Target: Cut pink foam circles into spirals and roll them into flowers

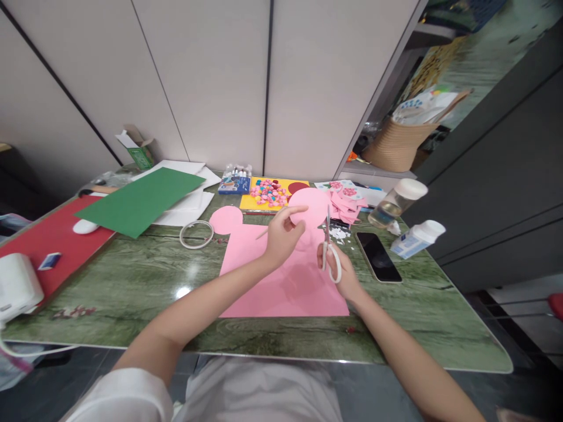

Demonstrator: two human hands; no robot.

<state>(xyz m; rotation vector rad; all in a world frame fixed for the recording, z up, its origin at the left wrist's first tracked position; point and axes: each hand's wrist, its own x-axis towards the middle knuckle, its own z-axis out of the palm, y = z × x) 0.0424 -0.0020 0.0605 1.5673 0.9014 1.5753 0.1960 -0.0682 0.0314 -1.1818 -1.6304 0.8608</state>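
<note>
My left hand [285, 235] pinches the near left edge of a round pink paper circle [310, 205], held above the table. A thin stick [262, 234] pokes out beside that hand. In my right hand [343, 272] are white-handled scissors [333, 262], their blades pointing up along the circle's right edge. Beneath both hands lies a large pink sheet [281, 287]. A second pink circle [226, 220] rests at the sheet's far left corner. Whether the blades touch the paper, I cannot tell.
Pink scraps [346, 206] and white bits [340, 233] lie beyond the scissors. A phone [379, 257], a jar [397, 202] and a white bottle [417, 239] stand or lie rightward. On the left are a tape ring [196, 235], green paper [143, 199] and red paper [74, 231]. Pompoms [269, 193] sit on yellow paper.
</note>
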